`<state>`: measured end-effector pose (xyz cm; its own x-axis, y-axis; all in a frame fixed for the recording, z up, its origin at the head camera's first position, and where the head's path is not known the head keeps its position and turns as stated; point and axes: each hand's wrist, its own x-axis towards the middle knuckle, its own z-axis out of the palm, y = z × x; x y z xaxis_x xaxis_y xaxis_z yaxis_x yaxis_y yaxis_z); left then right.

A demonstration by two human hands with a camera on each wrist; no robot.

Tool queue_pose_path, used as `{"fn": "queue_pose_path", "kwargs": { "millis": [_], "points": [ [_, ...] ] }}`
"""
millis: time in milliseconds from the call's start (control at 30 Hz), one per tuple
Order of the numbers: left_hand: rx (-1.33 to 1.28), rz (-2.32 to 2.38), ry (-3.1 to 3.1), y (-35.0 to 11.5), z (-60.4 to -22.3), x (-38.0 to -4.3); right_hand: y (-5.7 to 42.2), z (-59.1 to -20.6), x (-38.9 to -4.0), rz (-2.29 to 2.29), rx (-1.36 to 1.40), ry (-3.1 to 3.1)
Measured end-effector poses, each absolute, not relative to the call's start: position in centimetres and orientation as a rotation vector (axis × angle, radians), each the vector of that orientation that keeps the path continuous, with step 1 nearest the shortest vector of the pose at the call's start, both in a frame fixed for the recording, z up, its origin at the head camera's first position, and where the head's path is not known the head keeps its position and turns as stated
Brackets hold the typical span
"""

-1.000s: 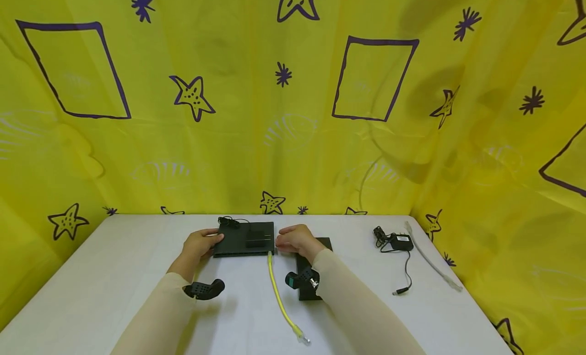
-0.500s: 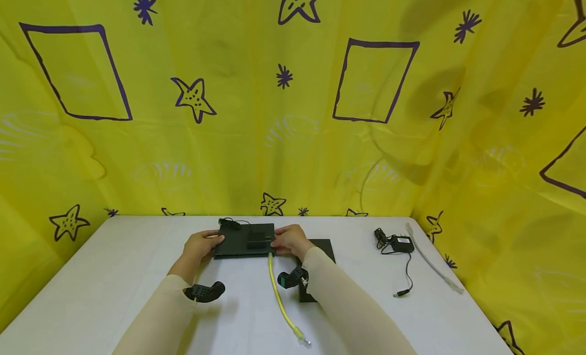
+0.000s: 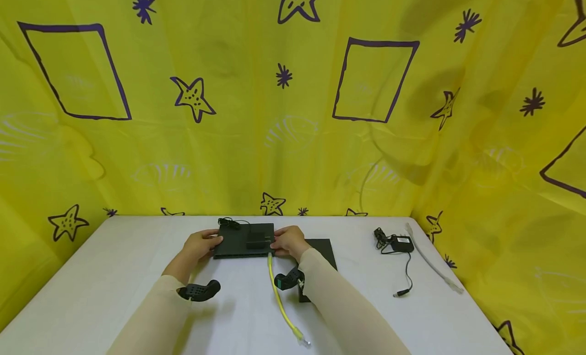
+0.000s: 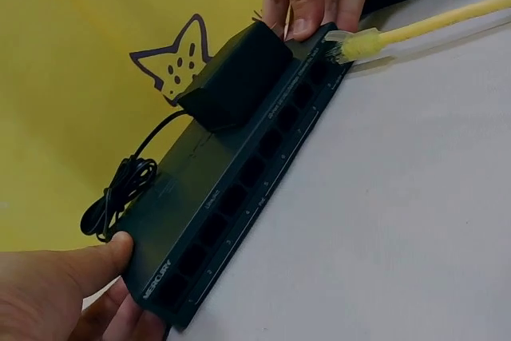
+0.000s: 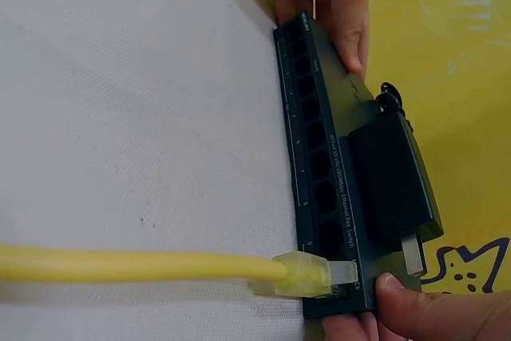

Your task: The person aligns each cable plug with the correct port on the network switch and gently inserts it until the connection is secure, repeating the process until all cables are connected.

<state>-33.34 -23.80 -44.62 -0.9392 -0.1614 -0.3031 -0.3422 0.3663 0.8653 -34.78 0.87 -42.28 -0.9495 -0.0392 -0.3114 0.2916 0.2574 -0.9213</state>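
Note:
A black Ethernet switch (image 3: 235, 238) with a row of ports lies near the back of the table. My left hand (image 3: 198, 247) pinches its left end, thumb on top and fingers underneath. At the other end my right hand (image 3: 290, 240) grips it the same way, thumb near the last port. On top of the switch rests a black power adapter (image 5: 391, 177), its thin cord bundled (image 4: 120, 197) beyond the far edge. The plug of a yellow Ethernet cable (image 3: 280, 296) sits in the end port beside my right hand; its other plug lies loose toward the front.
Beneath my right forearm lies a second flat black box (image 3: 324, 249), partly hidden. Farther right are another black power adapter (image 3: 402, 243) with its cord and a grey-white cable (image 3: 432, 263). A yellow patterned curtain (image 3: 238, 141) rises behind the white table (image 3: 114, 273).
My right hand has moved slightly left and taken hold of the switch's right end. My left hand keeps its grip, and the switch has barely moved.

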Motion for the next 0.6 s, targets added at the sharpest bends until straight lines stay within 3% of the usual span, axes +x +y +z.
{"fn": "queue_pose_path", "kwargs": {
  "millis": [233, 600],
  "points": [
    [-0.331, 1.585, 2.432, -24.3, -44.4, -33.2, 0.8, -42.1, -34.7, -1.730, 0.251, 2.266],
    [-0.351, 1.589, 2.403, -25.1, -43.9, -32.7, 0.7, -42.5, -34.6, -1.792, 0.218, 2.174]
  ]
}}
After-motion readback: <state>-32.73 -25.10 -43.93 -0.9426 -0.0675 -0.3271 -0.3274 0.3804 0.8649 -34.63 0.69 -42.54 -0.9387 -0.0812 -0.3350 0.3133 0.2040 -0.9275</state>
